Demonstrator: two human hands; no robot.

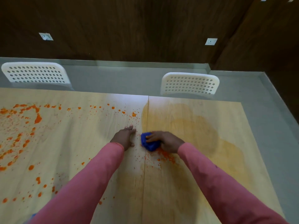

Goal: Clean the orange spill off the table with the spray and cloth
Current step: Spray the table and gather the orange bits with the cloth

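My right hand (163,140) is closed on a crumpled blue cloth (149,142) and presses it on the light wood table (80,143), just right of the centre seam. A small heap of orange crumbs (167,156) lies right below the cloth. My left hand (126,136) rests flat on the table left of the seam, fingers together and holding nothing. Thick orange spill blobs (38,118) and splatter cover the table's left half. The right half carries a wet, pale orange smear (202,135). No spray bottle is visible.
Two white perforated chairs stand at the table's far edge, one at the left (35,75) and one at the right (190,84). Grey floor (113,78) and a dark wood wall lie beyond. A bit of blue (33,215) shows at the bottom left edge.
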